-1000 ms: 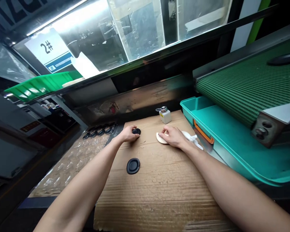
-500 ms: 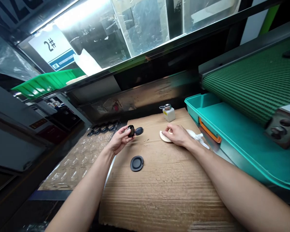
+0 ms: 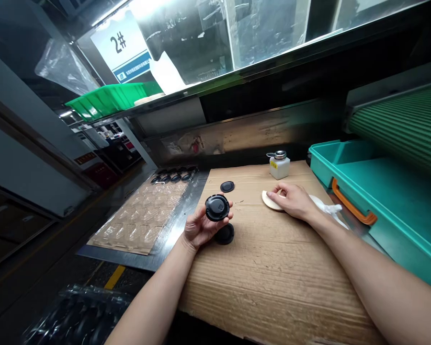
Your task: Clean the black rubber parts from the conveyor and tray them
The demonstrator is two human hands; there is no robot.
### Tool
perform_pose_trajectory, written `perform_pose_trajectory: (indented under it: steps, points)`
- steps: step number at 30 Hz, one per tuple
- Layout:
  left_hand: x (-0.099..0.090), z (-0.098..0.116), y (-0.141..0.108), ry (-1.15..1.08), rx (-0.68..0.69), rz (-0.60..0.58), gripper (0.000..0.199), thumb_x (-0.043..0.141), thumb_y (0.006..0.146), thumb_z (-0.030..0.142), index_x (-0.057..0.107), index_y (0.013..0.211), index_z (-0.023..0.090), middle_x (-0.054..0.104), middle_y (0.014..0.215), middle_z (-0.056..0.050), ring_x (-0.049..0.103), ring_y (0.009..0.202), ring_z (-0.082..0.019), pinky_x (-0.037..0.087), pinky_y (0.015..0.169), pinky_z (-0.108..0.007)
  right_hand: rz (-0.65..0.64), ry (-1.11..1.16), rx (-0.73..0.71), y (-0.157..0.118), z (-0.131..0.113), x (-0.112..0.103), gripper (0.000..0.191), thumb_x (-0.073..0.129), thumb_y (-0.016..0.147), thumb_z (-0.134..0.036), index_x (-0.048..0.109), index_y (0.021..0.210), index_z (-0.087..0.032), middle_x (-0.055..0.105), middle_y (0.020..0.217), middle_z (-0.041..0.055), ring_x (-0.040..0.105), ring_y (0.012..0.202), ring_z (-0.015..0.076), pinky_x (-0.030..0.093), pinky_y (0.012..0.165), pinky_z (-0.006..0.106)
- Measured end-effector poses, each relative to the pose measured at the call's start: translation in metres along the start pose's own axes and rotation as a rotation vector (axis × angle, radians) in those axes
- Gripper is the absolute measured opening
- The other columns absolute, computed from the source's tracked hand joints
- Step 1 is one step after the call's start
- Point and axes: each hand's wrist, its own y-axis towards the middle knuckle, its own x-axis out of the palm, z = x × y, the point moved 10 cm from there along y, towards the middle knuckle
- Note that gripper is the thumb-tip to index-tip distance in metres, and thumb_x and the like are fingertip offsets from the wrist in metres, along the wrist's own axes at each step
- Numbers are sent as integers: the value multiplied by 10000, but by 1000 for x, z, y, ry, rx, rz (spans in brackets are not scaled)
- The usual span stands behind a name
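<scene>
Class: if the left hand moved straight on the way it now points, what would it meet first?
Past the held black disc, the left hand would probably meet the far black disc on the cardboard first. The hand looks raised, so it may pass above; depth is unclear.

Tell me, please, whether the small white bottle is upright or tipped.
Upright: the white bottle stands on the cardboard, its silvery top uppermost.

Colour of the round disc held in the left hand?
The round disc is black; it shows best in the head view.
</scene>
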Motion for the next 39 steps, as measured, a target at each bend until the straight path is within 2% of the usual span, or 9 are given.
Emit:
perform_pose_trajectory:
  steps: [11,17,19,23,25,28,31,34,39]
  points:
    - [-4,-6,-1,-19,9,-30,746,729,779,500,429,1415,250,630,1261,-110,684,994,-243,545,824,-284,-10,-1,-7,0,-1,0,360,588,827,-583,672,822,-232,630,719,1,567,680,164,328,571,258]
    - [-4,3,4,149,18,39,722,696,782,559,450,1383,244,609,1286,-132,672,1006,-250,532,827,-314,1,-1,3,0,-1,0,368,578,833,-580,675,822,-226,637,724,7,576,689,168,339,580,258]
    - [-8,23,21,394,34,93,653,709,791,498,482,1349,246,604,1283,-134,656,1039,-266,520,863,-358,0,11,2,0,-2,0,362,572,839,-571,673,822,-224,642,736,10,583,703,169,345,588,257]
    - [-23,76,78,1315,51,230,641,821,646,371,608,1225,197,640,1173,-116,631,1014,-270,480,918,-398,-5,16,3,1,-3,1,364,560,848,-572,670,834,-226,653,765,14,594,726,174,350,599,258]
    - [-31,85,109,1681,-22,224,651,828,586,369,645,1183,186,659,1117,-105,622,1007,-282,464,920,-389,-3,8,4,1,-4,0,356,557,856,-567,668,836,-230,658,774,15,597,733,175,348,600,258]
    - [-42,79,140,1861,-137,153,615,833,531,363,689,1106,199,687,1052,-93,626,1008,-305,460,901,-370,-6,12,10,0,-6,-1,338,558,863,-555,666,838,-236,671,794,18,606,757,179,353,611,257]
    - [-43,72,154,1860,-176,127,571,846,501,361,714,1031,192,700,993,-99,641,973,-317,476,873,-374,-14,19,24,0,-7,-2,335,555,870,-556,669,843,-242,683,824,24,617,783,185,362,630,258]
    - [-36,69,152,1762,-200,108,569,813,593,417,685,1088,167,685,1047,-135,658,942,-300,513,826,-384,-12,14,31,0,-8,-4,321,562,869,-552,670,854,-251,687,839,25,622,799,189,364,635,259]
    - [-3,50,112,759,-269,-34,649,654,838,421,438,1410,206,577,1301,-199,671,1026,-298,549,835,-417,-34,9,33,0,-9,-3,323,558,874,-553,672,864,-250,688,827,29,624,803,194,358,626,260]
